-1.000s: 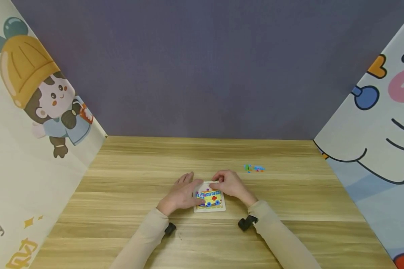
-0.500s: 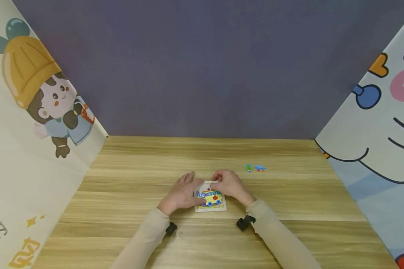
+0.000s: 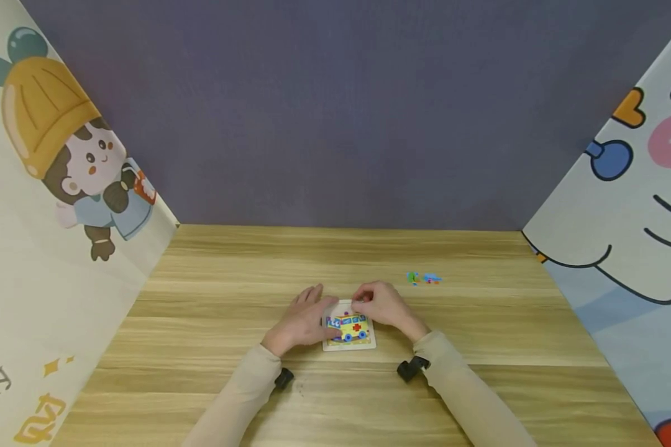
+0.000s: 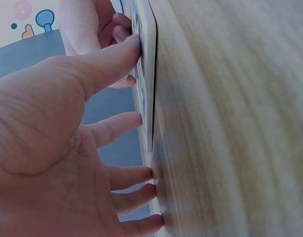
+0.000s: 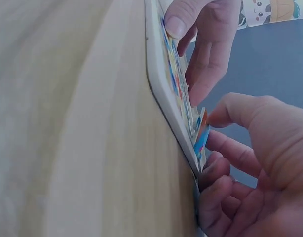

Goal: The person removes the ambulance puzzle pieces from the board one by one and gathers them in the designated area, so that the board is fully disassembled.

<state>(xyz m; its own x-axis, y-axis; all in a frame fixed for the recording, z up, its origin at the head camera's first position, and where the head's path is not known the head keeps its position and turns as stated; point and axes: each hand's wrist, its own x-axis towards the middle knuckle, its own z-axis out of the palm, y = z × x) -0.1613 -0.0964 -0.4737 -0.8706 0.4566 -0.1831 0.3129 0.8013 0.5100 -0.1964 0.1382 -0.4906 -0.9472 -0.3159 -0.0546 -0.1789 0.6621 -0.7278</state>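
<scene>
A small square jigsaw board (image 3: pixel 363 347) with a pale rim and a yellow ambulance picture lies flat on the table. My left hand (image 3: pixel 302 323) rests at its left side, fingers spread. In the left wrist view, its thumb (image 4: pixel 112 64) presses on the picture and the other fingertips touch the board's far edge and the table. My right hand (image 3: pixel 388 305) is at the board's far right corner. Between its thumb and fingers it pinches a puzzle piece (image 5: pixel 203 138), blue and orange, tilted up against the board in the right wrist view. The fingers partly hide that corner.
Several loose, small colourful pieces (image 3: pixel 432 279) lie on the wooden table (image 3: pixel 246 261) beyond my right hand. A dark panel (image 3: pixel 346 124) stands behind the table, with cartoon-printed walls on both sides. Black wrist cameras (image 3: pixel 411 369) sit at both cuffs.
My right thumb has shifted slightly right at the board's far corner. My left hand keeps its place on the board, and the loose pieces have not moved.
</scene>
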